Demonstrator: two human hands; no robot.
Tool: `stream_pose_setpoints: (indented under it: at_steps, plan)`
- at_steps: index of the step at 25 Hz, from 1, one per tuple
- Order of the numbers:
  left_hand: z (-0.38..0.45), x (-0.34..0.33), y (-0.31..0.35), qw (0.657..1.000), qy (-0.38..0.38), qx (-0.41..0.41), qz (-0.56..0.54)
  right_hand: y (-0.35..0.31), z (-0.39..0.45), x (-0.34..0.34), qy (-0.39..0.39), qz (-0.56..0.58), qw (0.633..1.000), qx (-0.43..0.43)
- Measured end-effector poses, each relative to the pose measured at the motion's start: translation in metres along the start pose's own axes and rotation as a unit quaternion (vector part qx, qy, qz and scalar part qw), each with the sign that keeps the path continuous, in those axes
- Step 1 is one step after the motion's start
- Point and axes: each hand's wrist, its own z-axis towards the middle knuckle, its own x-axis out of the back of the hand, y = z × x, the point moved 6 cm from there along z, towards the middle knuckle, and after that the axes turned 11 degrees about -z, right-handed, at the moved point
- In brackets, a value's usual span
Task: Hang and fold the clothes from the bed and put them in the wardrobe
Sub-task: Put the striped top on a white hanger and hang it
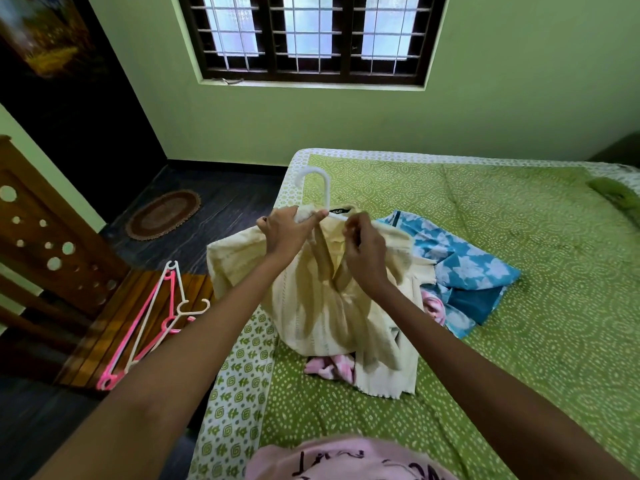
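A cream shirt [311,306] hangs above the bed [502,254] on a white hanger [320,181], whose hook sticks up over the collar. My left hand [287,230] grips the shirt's left shoulder together with the hanger. My right hand [365,247] pinches the collar edge on the right side. Beneath and to the right of the shirt lies a blue garment with white flowers [464,271]. A pink and white garment [329,367] peeks out under the shirt's hem.
Several pink and white hangers [152,320] lie on a wooden surface left of the bed. A dark wardrobe [69,98] stands at the far left, with an oval mat [162,214] on the dark floor. A green pillow [613,195] lies far right.
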Motion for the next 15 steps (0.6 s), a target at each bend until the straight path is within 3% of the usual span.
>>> stream_pose_setpoints:
  at_steps: [2,3,6,7,11,15]
  plan:
    - [0.001,0.003,-0.007,0.999,0.002,0.011,-0.03,0.006,-0.019,-0.01,-0.132,-0.056,0.988,0.051]
    - [0.002,0.007,-0.009,0.998,0.005,0.018,-0.052,0.015,-0.025,-0.003,-0.124,-0.08,0.988,0.054]
    - [0.005,0.02,-0.019,0.992,0.001,0.045,-0.119,0.059,-0.017,0.047,0.065,-0.139,0.988,0.0]
    - [0.006,0.022,-0.022,0.989,-0.004,0.054,-0.134,0.072,-0.009,0.058,0.07,-0.161,0.984,-0.017]
    - [0.007,0.027,-0.024,0.985,-0.018,0.062,-0.162,0.092,0.018,0.083,0.051,-0.2,0.978,0.014]
    - [0.003,0.034,-0.022,0.984,-0.026,0.052,-0.169,0.088,0.028,0.088,-0.067,-0.125,0.99,0.022]
